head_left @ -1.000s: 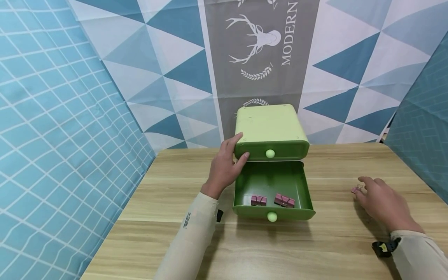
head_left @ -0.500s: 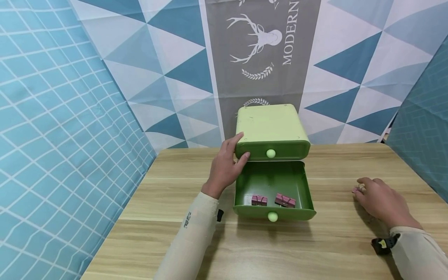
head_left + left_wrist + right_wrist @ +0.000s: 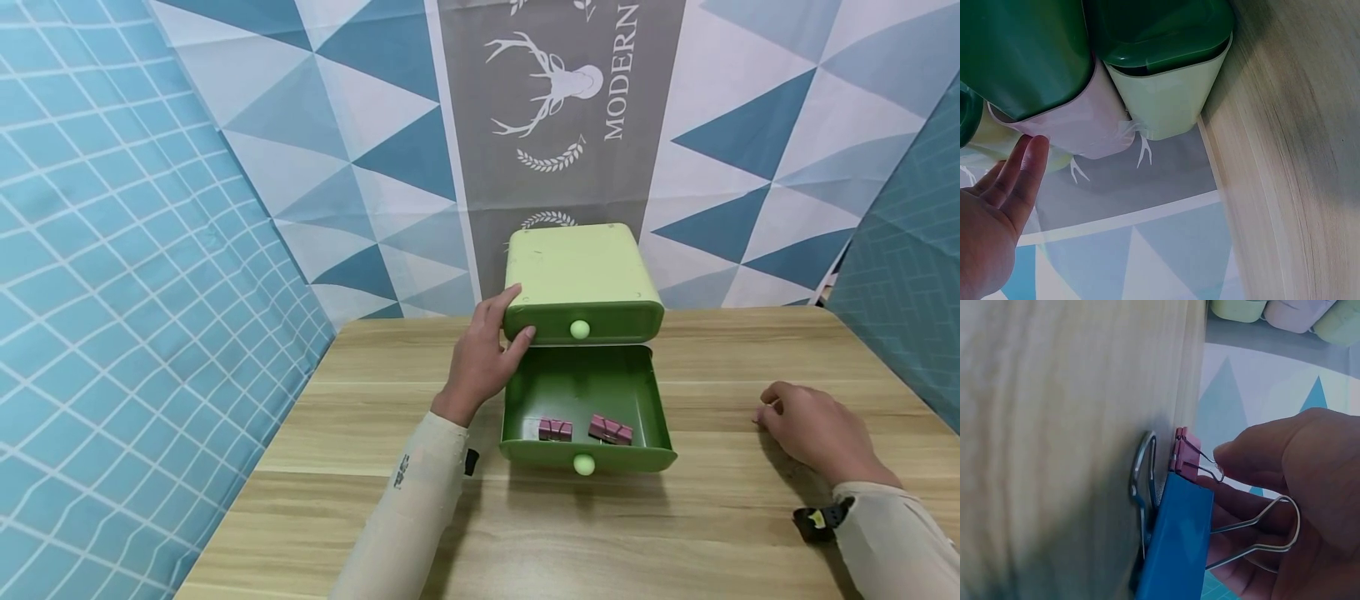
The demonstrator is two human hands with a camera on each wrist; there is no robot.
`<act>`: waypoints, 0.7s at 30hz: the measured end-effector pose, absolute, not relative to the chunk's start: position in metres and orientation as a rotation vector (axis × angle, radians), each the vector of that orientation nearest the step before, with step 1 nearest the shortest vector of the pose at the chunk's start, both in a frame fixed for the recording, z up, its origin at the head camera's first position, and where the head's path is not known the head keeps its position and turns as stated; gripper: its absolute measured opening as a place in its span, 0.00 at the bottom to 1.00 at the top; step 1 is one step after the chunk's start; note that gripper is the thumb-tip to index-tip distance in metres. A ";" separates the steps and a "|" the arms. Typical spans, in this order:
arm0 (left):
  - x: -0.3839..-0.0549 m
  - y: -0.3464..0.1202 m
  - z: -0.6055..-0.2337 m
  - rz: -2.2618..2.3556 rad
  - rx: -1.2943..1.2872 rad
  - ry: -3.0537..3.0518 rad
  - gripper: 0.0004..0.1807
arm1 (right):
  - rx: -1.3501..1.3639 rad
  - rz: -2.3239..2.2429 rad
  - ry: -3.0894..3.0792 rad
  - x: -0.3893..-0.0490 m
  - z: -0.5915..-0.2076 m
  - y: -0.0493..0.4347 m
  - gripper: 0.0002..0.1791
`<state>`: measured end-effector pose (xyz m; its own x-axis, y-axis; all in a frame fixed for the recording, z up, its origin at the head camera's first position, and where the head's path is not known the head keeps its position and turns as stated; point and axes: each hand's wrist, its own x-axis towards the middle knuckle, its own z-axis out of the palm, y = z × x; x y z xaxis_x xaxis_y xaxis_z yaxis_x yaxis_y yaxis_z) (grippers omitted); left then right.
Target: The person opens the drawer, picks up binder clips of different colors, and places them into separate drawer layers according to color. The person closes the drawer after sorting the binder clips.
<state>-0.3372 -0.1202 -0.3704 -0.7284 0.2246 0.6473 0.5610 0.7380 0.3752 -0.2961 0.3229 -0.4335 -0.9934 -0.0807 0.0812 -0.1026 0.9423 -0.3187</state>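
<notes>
We see a tabletop booth whose wider setting we cannot tell: a wood-grain table enclosed by a deer-print backdrop, a blue gridded sheet and a teal sheet.

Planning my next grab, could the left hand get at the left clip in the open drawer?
Probably yes: the left clip lies uncovered in the open drawer, though the left hand, touching the box, would have to move.

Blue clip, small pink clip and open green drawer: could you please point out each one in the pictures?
Blue clip (image 3: 1177, 540), right wrist view: on its blue body.
Small pink clip (image 3: 1192, 455), right wrist view: on its pink body.
Open green drawer (image 3: 585, 387), head view: bare floor inside.
</notes>
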 end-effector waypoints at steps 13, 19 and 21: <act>-0.337 -0.121 -0.370 -0.760 -0.591 -2.363 0.36 | 0.135 0.482 -2.976 -0.294 -0.434 0.321 0.10; -0.337 -0.121 -0.370 -0.769 -0.588 -2.367 0.36 | 0.144 0.488 -2.948 -0.291 -0.434 0.319 0.11; -0.337 -0.121 -0.370 -0.771 -0.587 -2.367 0.36 | 0.148 0.494 -2.933 -0.289 -0.433 0.317 0.11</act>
<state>-0.3366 -0.1207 -0.3697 -0.7376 0.2238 0.6370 0.5560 0.7366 0.3851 -0.2893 0.3167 -0.4329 -0.9818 -0.0705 0.1763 -0.1244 0.9404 -0.3165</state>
